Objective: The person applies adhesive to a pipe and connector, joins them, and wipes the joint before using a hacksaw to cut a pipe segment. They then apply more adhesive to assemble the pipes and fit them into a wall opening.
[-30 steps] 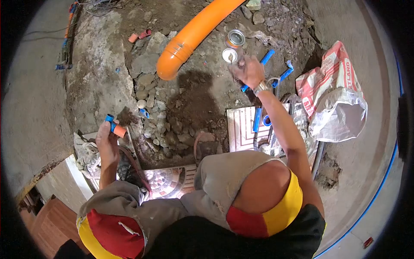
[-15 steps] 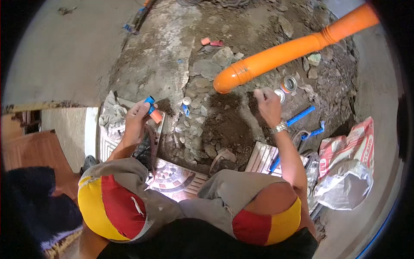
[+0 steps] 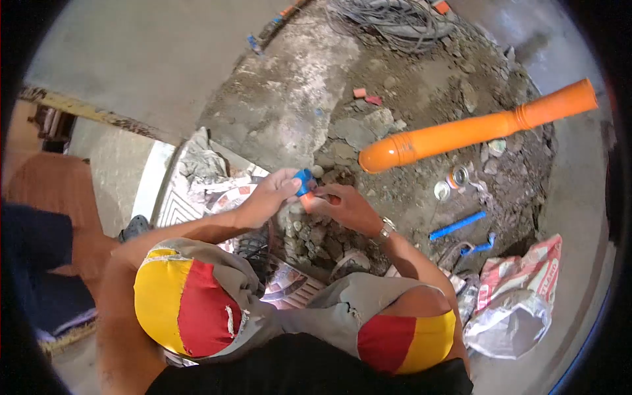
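My left hand (image 3: 275,192) is closed on a small blue pipe fitting (image 3: 303,181), with its fingers wrapped round the left side. From the fitting's lower end sticks out a short orange piece (image 3: 307,201). My right hand (image 3: 342,207), a watch at its wrist, has its fingertips pressed together against that orange piece. Whether it also pinches something small is hidden by the fingers. Both hands meet in front of my knees, above broken stones and dirt.
A large orange pipe (image 3: 454,135) lies on the rubble. To the right are an open can (image 3: 459,176), a blue pipe (image 3: 457,225), a blue elbow piece (image 3: 484,245) and a red-and-white sack (image 3: 520,276). Coiled wire (image 3: 401,23) lies at the back.
My right hand has come left from beside the can to the fitting. My left hand has moved right with the fitting. The camera view has shifted.
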`<action>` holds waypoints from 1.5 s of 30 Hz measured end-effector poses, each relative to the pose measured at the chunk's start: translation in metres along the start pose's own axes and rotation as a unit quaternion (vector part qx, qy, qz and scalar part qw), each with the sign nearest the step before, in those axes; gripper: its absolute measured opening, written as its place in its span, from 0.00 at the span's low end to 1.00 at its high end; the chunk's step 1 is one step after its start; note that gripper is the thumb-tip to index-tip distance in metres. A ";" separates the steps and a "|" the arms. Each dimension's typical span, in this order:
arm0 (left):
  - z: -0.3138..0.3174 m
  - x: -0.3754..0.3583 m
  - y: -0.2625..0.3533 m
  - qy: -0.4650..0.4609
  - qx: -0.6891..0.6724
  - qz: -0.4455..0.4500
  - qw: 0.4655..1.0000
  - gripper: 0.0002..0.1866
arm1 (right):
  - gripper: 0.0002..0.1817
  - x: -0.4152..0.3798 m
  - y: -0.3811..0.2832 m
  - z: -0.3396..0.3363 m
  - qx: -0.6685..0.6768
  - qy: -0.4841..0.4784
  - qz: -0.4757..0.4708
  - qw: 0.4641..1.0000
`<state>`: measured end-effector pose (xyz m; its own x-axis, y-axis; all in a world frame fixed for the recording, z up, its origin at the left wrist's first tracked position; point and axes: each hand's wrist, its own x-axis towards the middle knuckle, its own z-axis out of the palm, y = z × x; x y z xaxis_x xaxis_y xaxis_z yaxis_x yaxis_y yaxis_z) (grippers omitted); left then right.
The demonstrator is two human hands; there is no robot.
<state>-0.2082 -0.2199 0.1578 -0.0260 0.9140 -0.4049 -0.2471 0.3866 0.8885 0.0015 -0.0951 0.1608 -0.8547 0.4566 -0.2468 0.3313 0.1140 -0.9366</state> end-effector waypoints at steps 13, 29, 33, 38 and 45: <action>-0.052 0.308 0.038 -0.033 0.528 0.222 0.819 0.13 | 0.20 -0.113 0.030 -0.022 -0.098 0.314 0.148 0.933; -0.058 0.376 0.031 -0.010 0.499 0.213 0.840 0.20 | 0.14 -0.143 0.004 0.065 0.156 0.376 0.279 0.870; -0.087 0.283 0.062 -0.058 0.431 0.163 0.886 0.24 | 0.12 -0.114 0.016 0.060 0.241 0.321 0.226 0.887; -0.133 0.192 0.092 0.044 0.330 0.062 0.941 0.22 | 0.14 -0.067 0.020 0.033 0.262 0.240 0.188 0.916; -0.136 0.119 0.106 0.028 0.103 -0.030 0.994 0.12 | 0.18 -0.016 0.010 0.000 0.291 0.211 0.090 0.929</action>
<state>-0.3688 -0.0865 0.1747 -0.0726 0.8827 -0.4643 -0.0469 0.4620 0.8856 0.0184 -0.1011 0.1552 -0.5336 0.7412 -0.4072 0.0759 -0.4376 -0.8960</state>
